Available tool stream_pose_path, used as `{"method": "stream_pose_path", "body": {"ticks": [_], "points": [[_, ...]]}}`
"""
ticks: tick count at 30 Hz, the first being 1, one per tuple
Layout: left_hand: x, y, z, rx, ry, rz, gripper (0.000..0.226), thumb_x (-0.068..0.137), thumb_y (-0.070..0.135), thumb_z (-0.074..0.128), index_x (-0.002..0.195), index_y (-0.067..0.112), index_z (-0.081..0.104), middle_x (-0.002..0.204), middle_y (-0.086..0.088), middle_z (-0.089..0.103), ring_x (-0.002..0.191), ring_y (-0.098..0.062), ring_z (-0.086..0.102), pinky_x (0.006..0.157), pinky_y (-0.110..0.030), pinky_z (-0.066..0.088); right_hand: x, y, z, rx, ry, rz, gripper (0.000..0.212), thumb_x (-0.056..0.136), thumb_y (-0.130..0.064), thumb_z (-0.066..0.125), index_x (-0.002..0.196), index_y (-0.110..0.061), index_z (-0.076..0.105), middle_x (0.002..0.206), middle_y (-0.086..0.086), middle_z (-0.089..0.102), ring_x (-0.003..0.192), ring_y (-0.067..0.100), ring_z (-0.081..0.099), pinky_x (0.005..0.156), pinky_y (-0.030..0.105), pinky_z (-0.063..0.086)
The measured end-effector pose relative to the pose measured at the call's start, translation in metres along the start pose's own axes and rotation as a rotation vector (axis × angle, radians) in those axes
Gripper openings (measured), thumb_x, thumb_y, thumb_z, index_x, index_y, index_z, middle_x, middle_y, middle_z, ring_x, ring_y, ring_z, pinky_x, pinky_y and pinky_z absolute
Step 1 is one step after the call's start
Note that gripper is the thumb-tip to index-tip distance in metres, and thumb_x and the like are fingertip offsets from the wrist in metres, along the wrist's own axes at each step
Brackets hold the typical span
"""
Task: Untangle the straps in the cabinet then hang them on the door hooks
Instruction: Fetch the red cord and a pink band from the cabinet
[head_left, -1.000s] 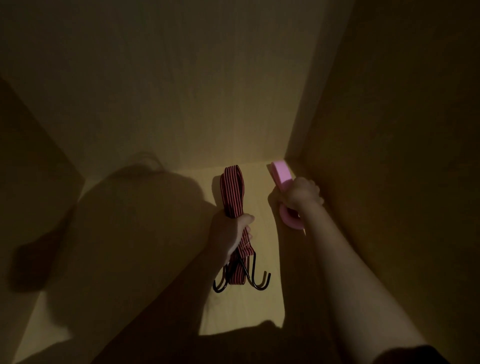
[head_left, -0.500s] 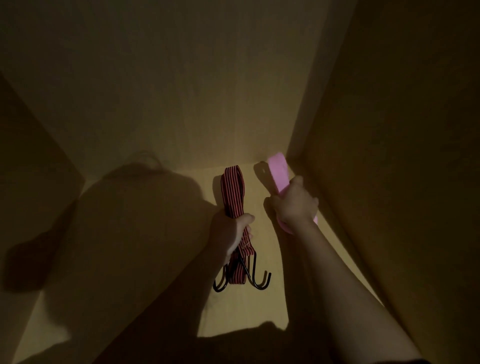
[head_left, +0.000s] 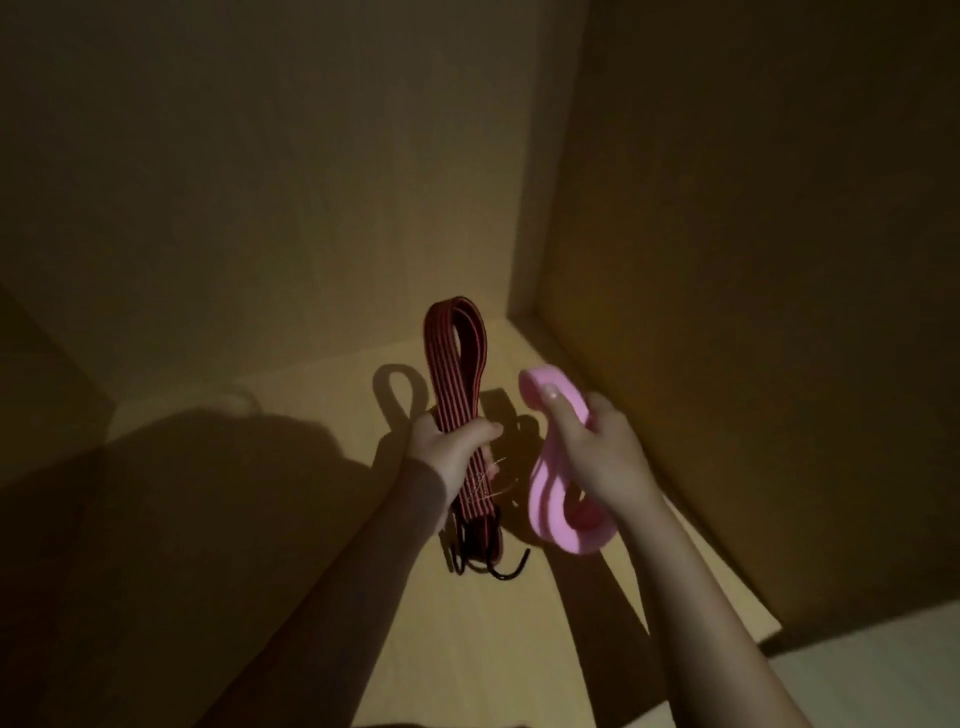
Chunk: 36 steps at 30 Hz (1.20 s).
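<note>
Two straps looked separated already, both held over the cabinet floor (head_left: 322, 400): the left hand (head_left: 448, 457) was wrapped round the folded red-striped bungee cord (head_left: 457, 364), the right hand (head_left: 605, 460) clamped on the looped pink strap (head_left: 553, 514) beside it. Hanging them was yet to do, I'd judge; no door hooks showed.

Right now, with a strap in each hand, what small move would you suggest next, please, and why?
Probably draw both hands back out of the cabinet towards the door. The left hand grips the red-and-black striped elastic strap, its black metal hooks hanging below, and the right hand grips the pink flat looped band; the two hang apart. No door hooks are in view.
</note>
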<state>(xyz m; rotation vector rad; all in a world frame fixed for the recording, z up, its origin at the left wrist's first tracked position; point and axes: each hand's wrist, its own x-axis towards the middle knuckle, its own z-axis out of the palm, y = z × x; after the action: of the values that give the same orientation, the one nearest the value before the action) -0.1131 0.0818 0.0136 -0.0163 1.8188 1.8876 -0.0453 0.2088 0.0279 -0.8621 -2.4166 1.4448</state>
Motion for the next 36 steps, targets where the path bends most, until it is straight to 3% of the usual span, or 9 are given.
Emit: {"method": "stream_pose_path", "body": {"ticks": [5, 11, 16, 19, 21, 24, 28, 33, 36], "points": [[-0.041, -0.005, 0.016, -0.206, -0.352, -0.085, 0.027, 0.083, -0.002, 0.055, 0.059, 0.010, 0.051, 0.045, 0.000, 0.045, 0.041, -0.014, 0.049, 0.074, -0.041, 0.053, -0.054, 0.026, -0.023, 0.249, -0.034, 0.165, 0.047, 0.095, -0.043, 0.036, 0.081, -0.006, 0.061, 0.056, 0.003, 0.054, 0.049, 0.017, 0.052, 0.052, 0.028, 0.041], [-0.074, -0.037, 0.051, -0.145, -0.541, -0.178, 0.015, 0.081, 0.000, 0.059, 0.074, 0.006, 0.047, 0.051, -0.002, 0.049, 0.046, -0.015, 0.053, 0.055, -0.029, 0.051, -0.109, 0.061, -0.058, 0.347, 0.027, 0.270, 0.038, 0.093, -0.035, 0.048, 0.070, -0.008, 0.063, 0.052, -0.001, 0.060, 0.046, 0.012, 0.054, 0.052, 0.022, 0.042], [-0.116, -0.061, 0.092, 0.012, -0.664, -0.177, 0.021, 0.076, 0.005, 0.063, 0.058, 0.006, 0.052, 0.050, -0.006, 0.050, 0.046, -0.018, 0.051, 0.052, -0.025, 0.047, -0.159, 0.085, -0.086, 0.413, 0.030, 0.136, 0.035, 0.094, -0.020, 0.048, 0.064, -0.018, 0.067, 0.054, 0.000, 0.067, 0.046, 0.007, 0.060, 0.048, 0.014, 0.044], [-0.142, -0.077, 0.123, 0.060, -0.679, -0.187, 0.017, 0.061, 0.009, 0.064, 0.068, 0.003, 0.051, 0.047, -0.004, 0.049, 0.042, -0.015, 0.049, 0.046, -0.022, 0.044, -0.189, 0.106, -0.113, 0.430, 0.043, 0.108, 0.032, 0.094, -0.016, 0.048, 0.070, -0.017, 0.069, 0.063, 0.003, 0.070, 0.055, 0.012, 0.065, 0.053, 0.018, 0.048], [-0.163, -0.087, 0.148, 0.072, -0.717, -0.209, 0.018, 0.067, 0.004, 0.065, 0.074, 0.002, 0.048, 0.047, -0.004, 0.049, 0.041, -0.015, 0.048, 0.043, -0.021, 0.043, -0.209, 0.125, -0.136, 0.444, 0.072, 0.114, 0.026, 0.094, -0.017, 0.049, 0.077, -0.014, 0.068, 0.068, 0.008, 0.071, 0.060, 0.020, 0.065, 0.057, 0.029, 0.052], [-0.205, -0.104, 0.195, 0.103, -0.795, -0.202, 0.015, 0.073, -0.001, 0.061, 0.062, 0.006, 0.054, 0.045, -0.003, 0.049, 0.040, -0.013, 0.047, 0.043, -0.021, 0.042, -0.244, 0.155, -0.181, 0.544, 0.106, 0.160, 0.020, 0.093, -0.007, 0.046, 0.081, -0.009, 0.062, 0.064, 0.006, 0.068, 0.055, 0.017, 0.063, 0.057, 0.029, 0.052], [-0.266, -0.136, 0.264, 0.174, -0.914, -0.165, 0.013, 0.060, 0.005, 0.060, 0.048, 0.010, 0.055, 0.044, -0.004, 0.049, 0.040, -0.014, 0.048, 0.044, -0.020, 0.043, -0.299, 0.194, -0.247, 0.558, 0.152, 0.212, 0.019, 0.087, 0.004, 0.044, 0.078, -0.001, 0.060, 0.057, 0.005, 0.067, 0.048, 0.014, 0.062, 0.048, 0.021, 0.050], [-0.338, -0.176, 0.341, 0.191, -1.054, -0.242, 0.008, 0.059, 0.005, 0.058, 0.052, 0.009, 0.055, 0.047, -0.004, 0.050, 0.043, -0.014, 0.049, 0.048, -0.021, 0.045, -0.364, 0.246, -0.314, 0.661, 0.373, 0.296, 0.028, 0.081, 0.008, 0.046, 0.059, -0.004, 0.057, 0.047, 0.010, 0.060, 0.038, 0.018, 0.055, 0.042, 0.021, 0.045], [-0.368, -0.189, 0.385, 0.228, -1.114, -0.263, 0.014, 0.067, -0.001, 0.059, 0.057, 0.007, 0.055, 0.047, -0.004, 0.050, 0.043, -0.014, 0.049, 0.047, -0.020, 0.045, -0.390, 0.273, -0.344, 0.668, 0.509, 0.309, 0.023, 0.078, 0.006, 0.047, 0.061, -0.003, 0.060, 0.053, 0.015, 0.060, 0.044, 0.022, 0.055, 0.050, 0.029, 0.047]]}}
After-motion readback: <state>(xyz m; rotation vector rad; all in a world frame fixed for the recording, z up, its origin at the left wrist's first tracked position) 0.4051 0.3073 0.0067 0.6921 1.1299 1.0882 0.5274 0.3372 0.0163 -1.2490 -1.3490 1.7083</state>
